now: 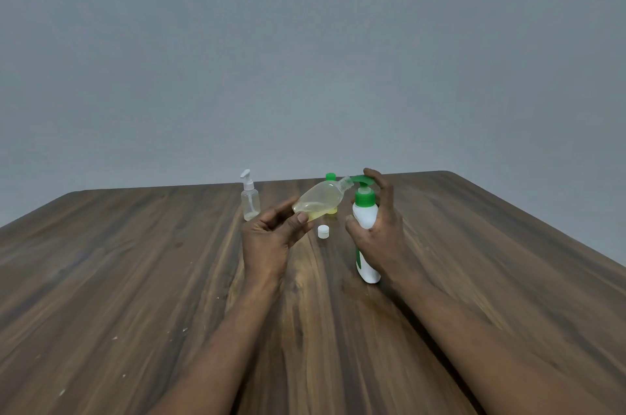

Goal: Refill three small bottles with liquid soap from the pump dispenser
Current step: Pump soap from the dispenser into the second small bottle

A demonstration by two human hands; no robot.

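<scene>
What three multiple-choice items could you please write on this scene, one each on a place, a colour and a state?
1. Where is the white cap? A on the table between left hand and right hand; B on a shelf; C in a drawer.
2. What colour is the dispenser pump head? A red; B green; C black.
3. How is the small bottle held? A upright; B tilted, neck toward the spout; C upside down.
Answers: A, it rests on the wood; B, the top is green; B, its neck leans to the spout.

Dim even light, soft shadows, edges bowed
</scene>
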